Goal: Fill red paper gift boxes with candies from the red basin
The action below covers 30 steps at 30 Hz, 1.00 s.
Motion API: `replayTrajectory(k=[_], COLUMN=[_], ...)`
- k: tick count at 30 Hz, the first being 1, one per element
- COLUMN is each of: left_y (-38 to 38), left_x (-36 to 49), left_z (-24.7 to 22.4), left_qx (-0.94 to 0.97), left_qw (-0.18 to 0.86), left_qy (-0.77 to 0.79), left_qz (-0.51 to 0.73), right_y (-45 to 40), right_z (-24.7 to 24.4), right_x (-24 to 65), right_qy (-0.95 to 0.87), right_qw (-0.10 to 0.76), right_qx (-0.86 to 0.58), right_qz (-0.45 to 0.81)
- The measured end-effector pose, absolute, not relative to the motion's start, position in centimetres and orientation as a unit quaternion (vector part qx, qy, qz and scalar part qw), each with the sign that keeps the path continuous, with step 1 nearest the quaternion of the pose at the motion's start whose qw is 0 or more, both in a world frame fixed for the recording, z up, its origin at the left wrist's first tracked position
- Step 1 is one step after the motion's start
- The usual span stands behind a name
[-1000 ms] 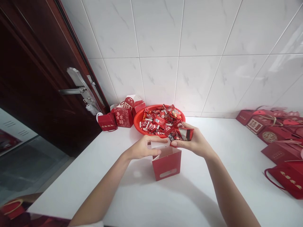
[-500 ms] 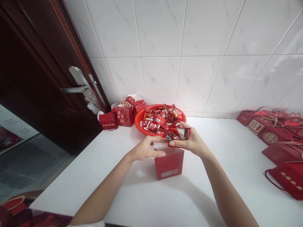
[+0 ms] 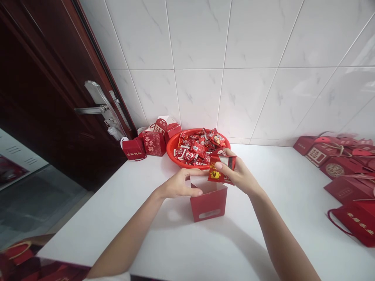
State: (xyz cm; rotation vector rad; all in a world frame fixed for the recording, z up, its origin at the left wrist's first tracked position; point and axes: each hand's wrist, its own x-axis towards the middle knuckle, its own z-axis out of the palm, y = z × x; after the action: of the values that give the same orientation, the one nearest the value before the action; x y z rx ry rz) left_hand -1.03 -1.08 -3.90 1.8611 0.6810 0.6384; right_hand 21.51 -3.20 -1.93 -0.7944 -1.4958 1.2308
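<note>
An open red box (image 3: 208, 205) stands upright on the white table. Its near side has an oval window. My left hand (image 3: 182, 183) grips the box's left edge between thumb and fingers. Over the box's right rear rim, my right hand (image 3: 238, 173) pinches red candy packets (image 3: 220, 166), the front one with gold print; how many it holds cannot be told. Just behind both hands sits a red basin (image 3: 172, 156) heaped with red-wrapped candies (image 3: 199, 147).
Several decorated red boxes (image 3: 154, 143) stand at the back left by the dark door (image 3: 49, 78). More red boxes (image 3: 341, 166) line the table's right side. A tiled wall (image 3: 249, 101) closes off the back. Red items lie below the table's near left corner.
The packets in my right hand have turned, showing a gold-printed face, and my right thumb has moved up onto it. A small dark-wrapped candy seen before beside the packets no longer shows.
</note>
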Motion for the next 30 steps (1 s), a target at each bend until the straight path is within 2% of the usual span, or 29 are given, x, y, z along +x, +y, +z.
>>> replayTrajectory(k=[4,15,23,26,30], left_y=[-1.1,-1.1,-1.2,-1.3,-1.4], left_x=[-1.0,-1.4,-1.4,-1.3,-1.2], left_z=[-3.8,-4.1,-3.6,-3.2,-3.1], left_qx=[0.769,0.767,0.772,0.773,0.766], left_qw=[0.512,0.523,0.518,0.521,0.533], left_qy=[0.277,0.276,0.278,0.277,0.279], left_qz=[0.263,0.249,0.242,0.234,0.227], right_y=[-3.4,-3.7,-3.4,-3.5,-3.6], right_z=[-2.2,-2.4,-2.1,-1.8,-1.8], right_x=[21.3,19.8,21.1,21.5,21.5], right_qy=[-0.537,-0.653,-0.767,-0.785,-0.783], right_qw=[0.53,0.478,0.384,0.34,0.332], right_qx=[-0.36,-0.305,-0.298,-0.277,-0.27], right_qz=[0.549,0.502,0.419,0.437,0.452])
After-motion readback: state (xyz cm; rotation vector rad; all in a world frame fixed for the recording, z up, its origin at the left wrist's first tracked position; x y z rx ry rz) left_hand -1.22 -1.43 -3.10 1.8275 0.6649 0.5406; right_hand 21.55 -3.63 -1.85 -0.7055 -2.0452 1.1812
